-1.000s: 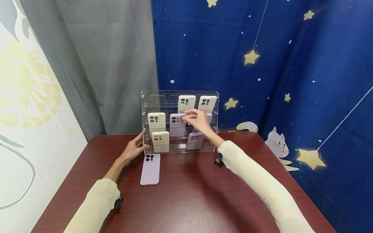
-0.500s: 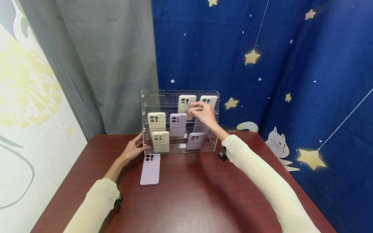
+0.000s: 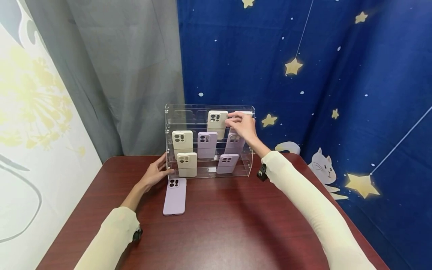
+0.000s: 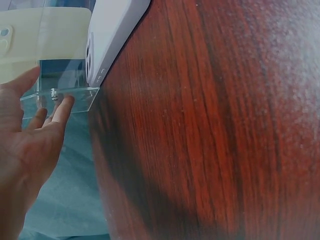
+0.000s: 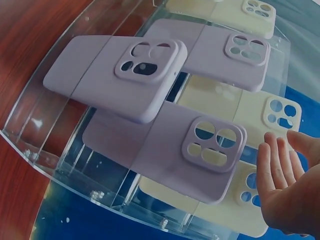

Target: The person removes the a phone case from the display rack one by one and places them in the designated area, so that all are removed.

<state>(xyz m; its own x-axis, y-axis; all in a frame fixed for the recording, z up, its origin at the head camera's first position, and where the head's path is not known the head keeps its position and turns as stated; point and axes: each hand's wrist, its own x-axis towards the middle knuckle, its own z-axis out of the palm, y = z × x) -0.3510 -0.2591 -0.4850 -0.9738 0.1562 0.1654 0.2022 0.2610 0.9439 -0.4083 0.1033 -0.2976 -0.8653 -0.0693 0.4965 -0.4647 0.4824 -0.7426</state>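
Phone cases (image 3: 207, 146) arranged in tiers on a clear stand (image 3: 206, 173)

The background is filled by a blue starred curtain (image 3: 249, 56) and a grey curtain (image 3: 135, 67). The stand is set upright on a red-brown table (image 3: 209, 232). Its left side is touched by the left hand (image 3: 156, 173), fingers relaxed, thumb spread apart at the front edge. The upper right tier is fronted by the right hand (image 3: 243, 125), fingers extended, thumb apart, nothing held; whether a case is touched cannot be told. Two upper cream cases (image 3: 215, 129) are seen, one mostly covered by that hand. Below, a middle cream case (image 3: 182, 141) and two lilac ones are shelved, then a lower cream case (image 3: 187, 167) and a lower lilac case (image 3: 227, 165). A loose lilac case (image 3: 174, 200) is laid on the table.
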